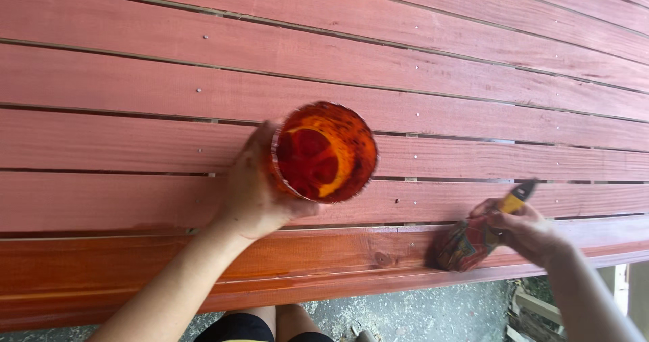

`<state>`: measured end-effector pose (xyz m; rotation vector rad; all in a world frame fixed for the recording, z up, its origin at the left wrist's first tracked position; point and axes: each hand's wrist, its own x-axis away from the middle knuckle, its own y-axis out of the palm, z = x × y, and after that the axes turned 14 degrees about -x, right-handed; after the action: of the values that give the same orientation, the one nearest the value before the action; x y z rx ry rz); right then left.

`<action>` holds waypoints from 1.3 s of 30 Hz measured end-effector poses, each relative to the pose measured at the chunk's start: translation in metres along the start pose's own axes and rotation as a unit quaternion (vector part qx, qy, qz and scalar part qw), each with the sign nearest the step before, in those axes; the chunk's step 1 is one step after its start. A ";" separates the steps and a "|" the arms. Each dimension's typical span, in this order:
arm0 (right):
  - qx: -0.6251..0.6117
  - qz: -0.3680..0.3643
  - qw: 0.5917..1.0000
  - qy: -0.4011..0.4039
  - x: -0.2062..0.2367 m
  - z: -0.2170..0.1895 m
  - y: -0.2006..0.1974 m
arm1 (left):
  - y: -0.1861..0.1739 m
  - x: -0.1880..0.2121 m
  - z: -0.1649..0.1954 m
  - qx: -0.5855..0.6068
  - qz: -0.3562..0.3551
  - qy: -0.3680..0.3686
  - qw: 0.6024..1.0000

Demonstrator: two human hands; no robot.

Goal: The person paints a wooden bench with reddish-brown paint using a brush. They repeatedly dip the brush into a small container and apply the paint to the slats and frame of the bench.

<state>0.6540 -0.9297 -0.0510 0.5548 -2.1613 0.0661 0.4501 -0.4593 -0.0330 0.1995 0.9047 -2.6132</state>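
Left hand (pixel 253 190) wraps closed around the stain-smeared cup (pixel 324 151), holding it upright above the red deck boards (pixel 135 85), while right hand (pixel 524 230) grips the brush (pixel 473 237) closed-fisted, bristles pressed flat on the wet near board (pixel 101 267).

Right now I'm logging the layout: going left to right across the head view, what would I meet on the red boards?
Left hand → stain-filled cup it holds → paintbrush → right hand gripping the brush.
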 end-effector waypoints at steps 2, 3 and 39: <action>-0.006 0.095 0.995 -0.012 -0.001 0.017 0.019 | 0.016 -0.004 0.005 -0.033 -0.018 0.031 0.999; -0.012 0.142 0.990 -0.017 -0.001 0.024 0.034 | 0.023 -0.006 0.007 -0.023 -0.027 0.034 0.999; -0.052 0.186 0.971 -0.141 0.010 0.072 0.164 | 0.072 -0.032 0.043 0.064 -0.068 0.047 0.995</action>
<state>0.5271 -0.8031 -0.0623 0.0960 -2.5075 0.0817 0.5070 -0.5294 -0.0324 0.3074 0.8086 -2.8113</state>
